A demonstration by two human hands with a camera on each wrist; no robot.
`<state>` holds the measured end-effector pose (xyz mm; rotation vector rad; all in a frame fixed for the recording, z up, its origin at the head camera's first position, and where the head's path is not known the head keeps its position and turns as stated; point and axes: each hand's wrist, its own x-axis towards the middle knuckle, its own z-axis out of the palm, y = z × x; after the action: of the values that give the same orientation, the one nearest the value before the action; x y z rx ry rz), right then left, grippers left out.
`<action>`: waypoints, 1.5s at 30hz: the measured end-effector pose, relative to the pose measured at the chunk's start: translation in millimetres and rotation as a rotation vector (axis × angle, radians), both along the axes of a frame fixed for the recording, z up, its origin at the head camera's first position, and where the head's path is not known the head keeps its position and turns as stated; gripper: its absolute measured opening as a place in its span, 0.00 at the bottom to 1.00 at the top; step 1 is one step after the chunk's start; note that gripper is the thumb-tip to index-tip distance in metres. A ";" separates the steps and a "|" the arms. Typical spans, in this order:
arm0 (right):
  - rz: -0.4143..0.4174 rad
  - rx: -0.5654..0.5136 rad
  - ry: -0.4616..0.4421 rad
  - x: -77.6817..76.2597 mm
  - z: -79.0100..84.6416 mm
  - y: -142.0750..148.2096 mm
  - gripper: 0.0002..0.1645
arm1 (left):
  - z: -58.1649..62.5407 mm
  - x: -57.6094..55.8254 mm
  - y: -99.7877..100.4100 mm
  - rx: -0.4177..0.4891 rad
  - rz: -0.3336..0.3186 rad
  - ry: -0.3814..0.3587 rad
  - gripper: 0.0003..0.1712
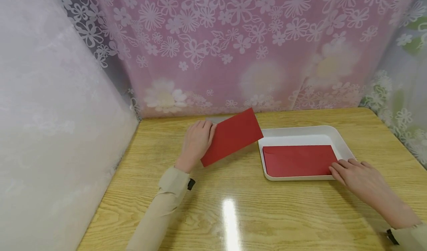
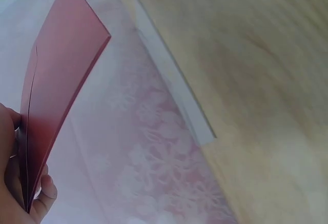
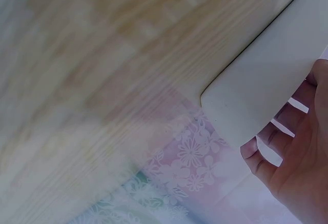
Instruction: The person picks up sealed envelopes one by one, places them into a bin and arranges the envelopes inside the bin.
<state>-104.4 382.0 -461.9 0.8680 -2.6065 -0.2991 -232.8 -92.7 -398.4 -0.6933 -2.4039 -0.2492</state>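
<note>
In the head view my left hand [image 1: 197, 141] grips a red envelope [image 1: 233, 136] by its left end, tilted above the table left of the tray. The left wrist view shows the fingers [image 2: 46, 190] around that envelope, with its flap line visible. A white tray [image 1: 300, 131] stands to the right, and another red envelope [image 1: 300, 161] lies flat in its front part. My right hand [image 1: 361, 178] holds the tray's right front corner, fingers curled over the rim beside the envelope. From below, the right wrist view shows those fingers [image 3: 279, 137] along the rim.
A pale flat object [image 1: 217, 119] lies at the table's back edge, partly hidden behind the left hand and raised envelope. The wood-grain table [image 1: 200, 214] meets a pink floral curtain [image 1: 213, 50] behind. A white cloth [image 1: 60, 132] hangs on the left.
</note>
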 end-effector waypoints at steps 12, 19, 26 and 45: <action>0.012 -0.015 -0.003 0.4 -1.1 1.9 0.14 | 21.7 -5.5 53.5 -0.032 -0.054 -0.008 0.17; 0.001 -0.034 -0.006 -1.3 -1.3 0.6 0.22 | 26.8 -6.2 92.2 -0.040 -0.133 0.008 0.14; 0.030 -0.056 0.030 -2.7 -2.7 2.6 0.53 | 27.5 -3.0 130.9 -0.101 -0.140 -0.009 0.12; -0.024 -0.091 0.025 -1.3 -1.6 -1.9 0.41 | -15.6 7.3 194.2 -0.362 -0.213 -0.180 0.17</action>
<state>-105.6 380.1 -463.5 0.7978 -2.5866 -0.1950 -225.5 101.5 -414.0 -1.1364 -2.5749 0.0436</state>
